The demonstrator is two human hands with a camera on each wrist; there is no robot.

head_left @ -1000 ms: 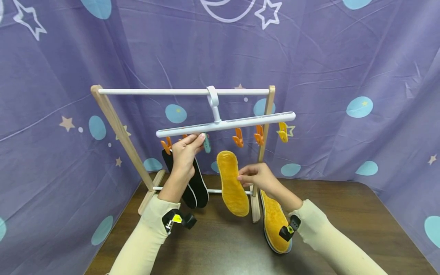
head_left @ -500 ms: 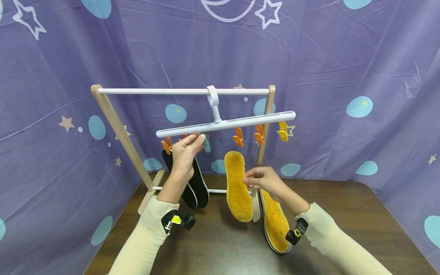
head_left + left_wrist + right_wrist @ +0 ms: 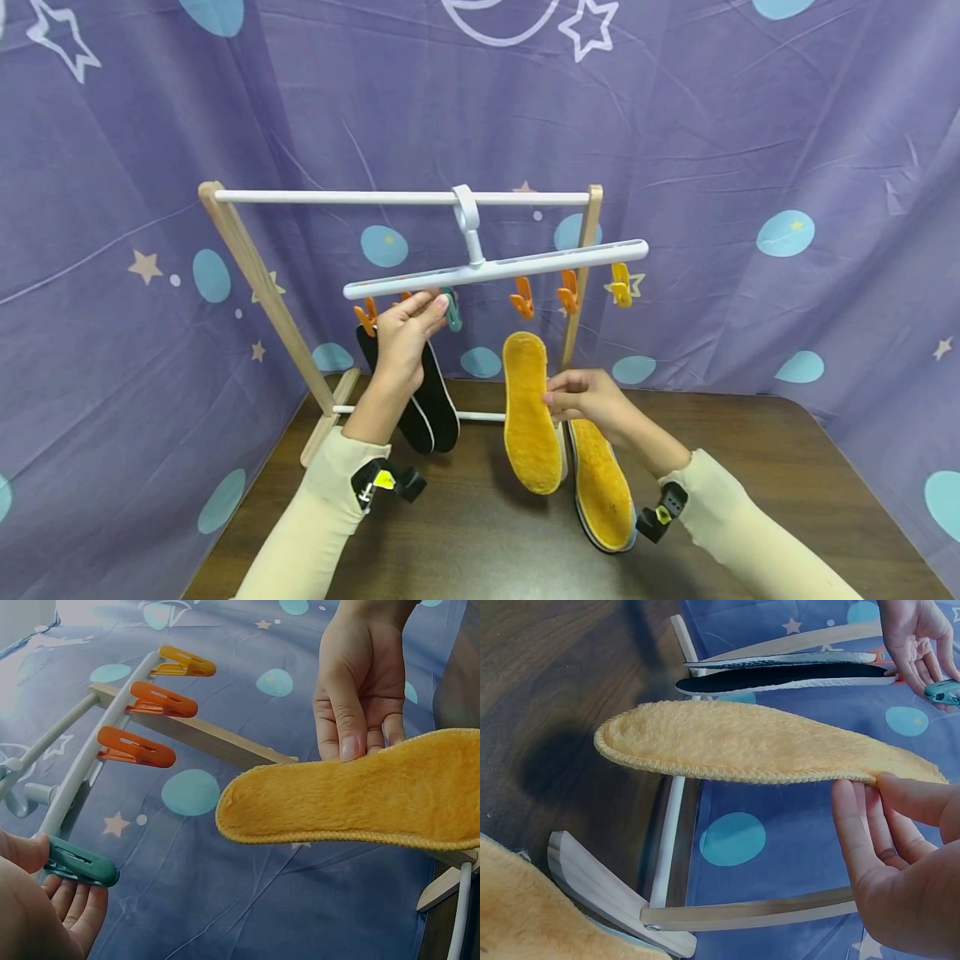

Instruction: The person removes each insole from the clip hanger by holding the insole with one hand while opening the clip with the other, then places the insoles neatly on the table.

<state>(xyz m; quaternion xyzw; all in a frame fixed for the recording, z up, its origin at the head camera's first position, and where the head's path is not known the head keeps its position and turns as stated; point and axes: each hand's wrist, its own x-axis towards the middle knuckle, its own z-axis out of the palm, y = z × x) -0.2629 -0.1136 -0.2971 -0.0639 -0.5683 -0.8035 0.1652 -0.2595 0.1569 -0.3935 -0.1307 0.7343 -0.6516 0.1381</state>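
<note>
A fuzzy yellow insole (image 3: 532, 417) hangs upright in the air, its right edge pinched between thumb and fingers of my right hand (image 3: 592, 402). My left hand (image 3: 401, 337) pinches a green clothespin (image 3: 81, 862) on the underside of a white hanger (image 3: 495, 269). The insole's upper end is below the hanger and to the right of the green clothespin. Left of it, two black insoles (image 3: 438, 408) with white edges hang beneath the hanger, partly hidden by my left hand. Orange clothespins (image 3: 522, 298) and a yellow clothespin (image 3: 621, 285) hang along the hanger's right half.
The hanger hooks over the white top rod (image 3: 337, 197) of a wooden rack (image 3: 270, 292). Another yellow insole (image 3: 603, 487) lies on the brown table (image 3: 750, 483), right of the rack. A purple patterned curtain (image 3: 750, 167) stands behind.
My right hand has moved right and slightly down, carrying the yellow insole with it. My left hand stays at the green clothespin.
</note>
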